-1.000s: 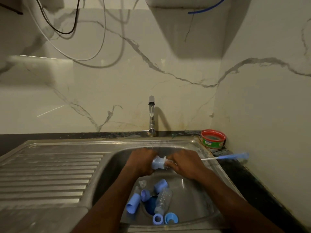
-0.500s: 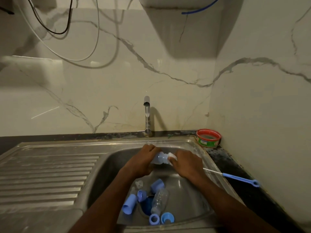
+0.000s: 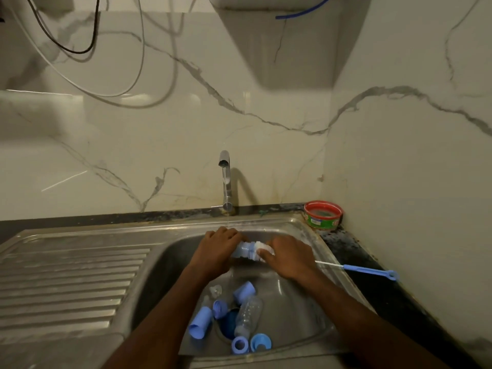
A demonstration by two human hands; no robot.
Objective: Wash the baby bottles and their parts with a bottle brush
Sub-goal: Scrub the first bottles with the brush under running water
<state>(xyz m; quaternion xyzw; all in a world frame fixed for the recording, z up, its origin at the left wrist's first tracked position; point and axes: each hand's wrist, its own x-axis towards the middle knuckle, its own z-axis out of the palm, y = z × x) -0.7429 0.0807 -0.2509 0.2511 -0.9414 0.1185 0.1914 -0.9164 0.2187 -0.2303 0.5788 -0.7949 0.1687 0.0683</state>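
Two bottles (image 3: pixel 247 316) (image 3: pixel 243 251), two rings (image 3: pixel 240 345) (image 3: pixel 260 342) — one brush (image 3: pixel 370 270).

Two bare forearms reach in from the bottom edge — no sleeves, no watch, no rings showing. The left hand (image 3: pixel 217 249) and right hand (image 3: pixel 288 258) wear no gloves — knuckles and short fingers are plainly uncovered.

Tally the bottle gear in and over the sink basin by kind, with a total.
Clear bottles: 2, one held in the left hand at, one lying at
Tall blue caps: 2
Blue collar rings: 3
Clear teats: 1
Bottle brush: 1, gripped by the right hand
Total: 9
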